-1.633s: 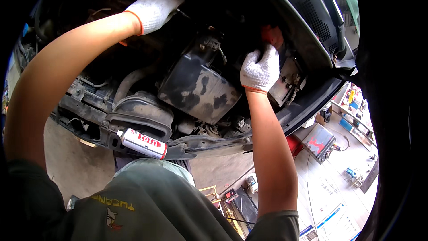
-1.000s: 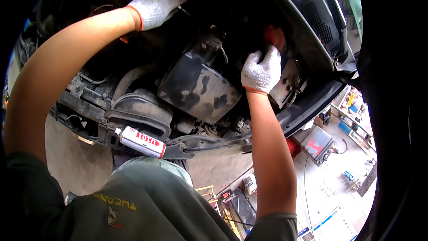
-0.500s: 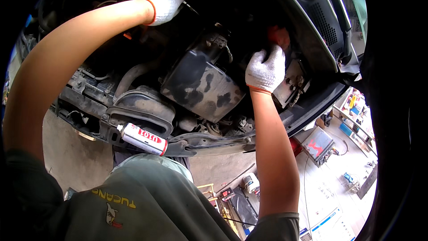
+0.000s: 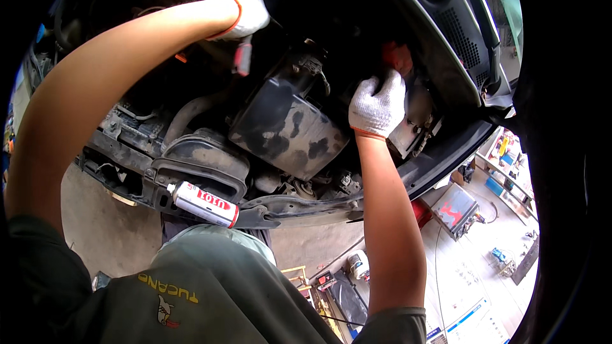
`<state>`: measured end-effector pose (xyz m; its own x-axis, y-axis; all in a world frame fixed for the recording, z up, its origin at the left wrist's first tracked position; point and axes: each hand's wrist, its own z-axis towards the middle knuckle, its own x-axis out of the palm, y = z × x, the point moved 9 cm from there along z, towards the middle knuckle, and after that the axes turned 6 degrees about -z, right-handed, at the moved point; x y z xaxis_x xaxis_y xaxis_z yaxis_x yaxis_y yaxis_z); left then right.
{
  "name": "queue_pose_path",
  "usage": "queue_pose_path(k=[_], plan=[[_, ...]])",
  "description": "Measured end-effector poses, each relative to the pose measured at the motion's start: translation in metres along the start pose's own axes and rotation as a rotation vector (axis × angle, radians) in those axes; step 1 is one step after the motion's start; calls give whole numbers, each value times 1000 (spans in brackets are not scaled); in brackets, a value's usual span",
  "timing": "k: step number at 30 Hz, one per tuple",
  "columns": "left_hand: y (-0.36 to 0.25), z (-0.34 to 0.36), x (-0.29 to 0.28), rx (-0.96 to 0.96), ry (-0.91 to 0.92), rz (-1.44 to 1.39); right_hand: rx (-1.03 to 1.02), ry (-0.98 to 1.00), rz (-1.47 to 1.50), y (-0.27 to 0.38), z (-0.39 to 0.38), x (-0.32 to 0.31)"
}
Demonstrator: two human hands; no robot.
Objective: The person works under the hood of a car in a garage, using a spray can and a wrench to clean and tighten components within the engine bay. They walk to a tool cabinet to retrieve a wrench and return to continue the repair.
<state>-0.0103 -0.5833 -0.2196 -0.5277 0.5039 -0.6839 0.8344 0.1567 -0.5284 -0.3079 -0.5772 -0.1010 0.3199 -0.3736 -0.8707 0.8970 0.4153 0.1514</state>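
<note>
Both my hands wear white knit gloves with orange cuffs and reach into a car's engine bay. My left hand, at the far side, is closed round a tool, whose red and grey handle sticks out below the fist; its working end is lost in the dark. To the right, my right hand has its thumb and fingers closed at the near edge of a dark red piece, too dim to name. Between the hands lies a dusty black plastic box with smudges.
A white and red spray can lies on the front edge of the bay, by a black air duct. The windscreen cowl borders the right. Beyond the fender, a grey machine stands on the floor.
My left hand has turned and shifted slightly right, and the tool's red and grey handle now shows beneath it. My right hand stays nearly in place at the red piece.
</note>
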Motion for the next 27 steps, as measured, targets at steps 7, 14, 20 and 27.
queue_pose_path(k=[7, 14, 20, 27], plan=[[-10, -19, -12, 114, -192, 272, 33, 34, -37, -6, -3, 1], [-9, -51, 1, -513, 115, -851, 22, 62, -54, -5, -1, 6], [8, -4, -4, -126, 10, -21, 0, 37, -16, 0, -2, 3], [-6, -31, -13, 29, -268, 64, 3, 15, -44, -2, -3, 1]])
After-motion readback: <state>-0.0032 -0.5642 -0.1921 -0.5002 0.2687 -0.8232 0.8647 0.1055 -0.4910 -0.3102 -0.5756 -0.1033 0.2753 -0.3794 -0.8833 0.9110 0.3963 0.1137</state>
